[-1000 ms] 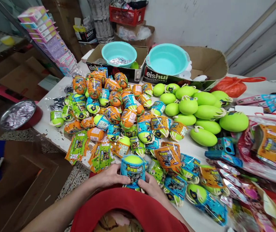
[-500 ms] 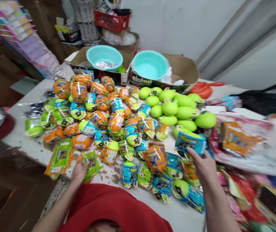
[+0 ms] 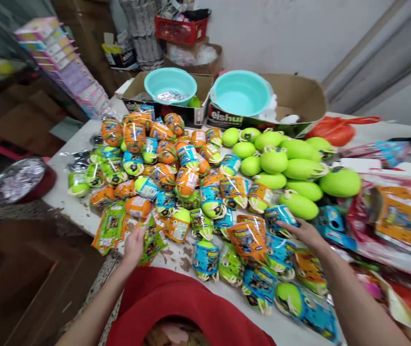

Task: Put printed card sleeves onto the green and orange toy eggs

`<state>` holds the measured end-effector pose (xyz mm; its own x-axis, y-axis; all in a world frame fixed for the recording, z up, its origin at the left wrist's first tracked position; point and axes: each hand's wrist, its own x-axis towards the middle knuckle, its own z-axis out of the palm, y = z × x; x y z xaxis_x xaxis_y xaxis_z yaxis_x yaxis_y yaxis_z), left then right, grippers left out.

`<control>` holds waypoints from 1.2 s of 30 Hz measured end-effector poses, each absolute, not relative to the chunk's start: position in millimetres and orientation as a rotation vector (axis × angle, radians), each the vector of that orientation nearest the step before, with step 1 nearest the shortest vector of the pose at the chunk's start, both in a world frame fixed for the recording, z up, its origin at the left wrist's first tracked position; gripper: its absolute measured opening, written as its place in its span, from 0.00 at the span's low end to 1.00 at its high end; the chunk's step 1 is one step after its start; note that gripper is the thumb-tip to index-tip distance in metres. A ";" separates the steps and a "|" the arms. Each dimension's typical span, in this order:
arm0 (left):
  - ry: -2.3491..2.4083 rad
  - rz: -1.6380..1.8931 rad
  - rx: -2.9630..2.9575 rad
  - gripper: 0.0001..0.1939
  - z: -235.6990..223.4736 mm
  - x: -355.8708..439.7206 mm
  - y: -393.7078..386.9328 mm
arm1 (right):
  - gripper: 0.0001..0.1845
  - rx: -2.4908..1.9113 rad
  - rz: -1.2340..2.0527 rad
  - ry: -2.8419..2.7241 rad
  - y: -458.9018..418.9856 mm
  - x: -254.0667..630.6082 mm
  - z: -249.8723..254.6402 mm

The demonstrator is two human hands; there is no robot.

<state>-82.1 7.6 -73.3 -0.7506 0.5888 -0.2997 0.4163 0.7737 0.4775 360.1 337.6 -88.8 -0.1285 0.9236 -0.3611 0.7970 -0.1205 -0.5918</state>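
My left hand (image 3: 135, 245) is closed with its fingers on a green printed packet (image 3: 154, 244) at the front edge of the table. Another flat green packet (image 3: 110, 226) lies left of it. My right hand (image 3: 309, 236) grips the near right end of a blue-wrapped egg (image 3: 279, 217), which lies low among the front packs. An orange-wrapped pack (image 3: 247, 240) and a second blue-wrapped egg (image 3: 280, 254) lie close by. Behind my right hand, bare lime-green eggs (image 3: 301, 205) with pale cords are piled up.
Many eggs in orange wrappers (image 3: 135, 137) cover the left of the white table (image 3: 176, 257). Two turquoise basins (image 3: 241, 93) sit in cardboard boxes (image 3: 299, 96) at the back. A bowl of silvery pieces (image 3: 21, 180) stands left. Plastic bags (image 3: 371, 211) lie right.
My right hand has lowered the blue-wrapped egg onto the front packs. My left hand keeps hold of the green packet. The view has turned left.
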 end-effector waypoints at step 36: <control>1.151 1.119 0.338 0.17 10.5 17.0 129.5 | 0.10 -1.399 1.123 -2.090 234.5 232.7 -21.5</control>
<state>17.0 129.5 10.5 -0.0246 0.8353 -0.5493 -0.5259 0.4565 0.7177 232.7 234.5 -21.5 -0.4287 0.8964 -0.1121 0.5883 0.1829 -0.7877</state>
